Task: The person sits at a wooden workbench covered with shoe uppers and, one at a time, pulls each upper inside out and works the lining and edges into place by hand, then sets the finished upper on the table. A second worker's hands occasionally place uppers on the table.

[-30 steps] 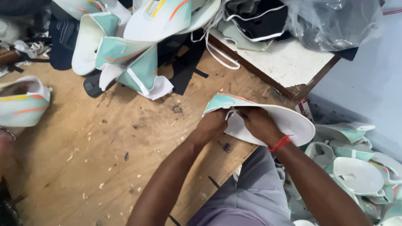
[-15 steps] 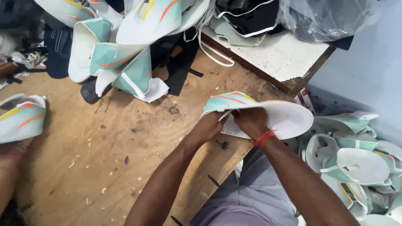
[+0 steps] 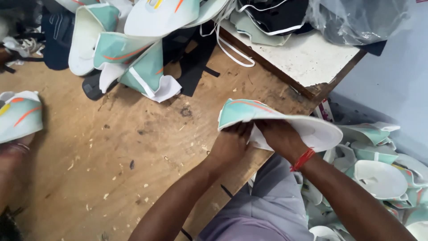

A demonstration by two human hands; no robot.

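The mint-and-white shoe upper (image 3: 276, 122) is gripped from below by the left hand (image 3: 229, 145) and the right hand (image 3: 281, 138), both clenched on it. Compared with 1 s ago, the piece has been shifted left and now sits over the edge of the wooden table (image 3: 111, 151). Handling is judged ongoing; the piece is not yet set down.

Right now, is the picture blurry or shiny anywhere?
In the head view, the wooden table and both hands on the teal-and-white shoe upper look sharp; light is soft and even, with faint shadows. The clear plastic bag shows pale glare; the bottom left corner is dark and blurred.
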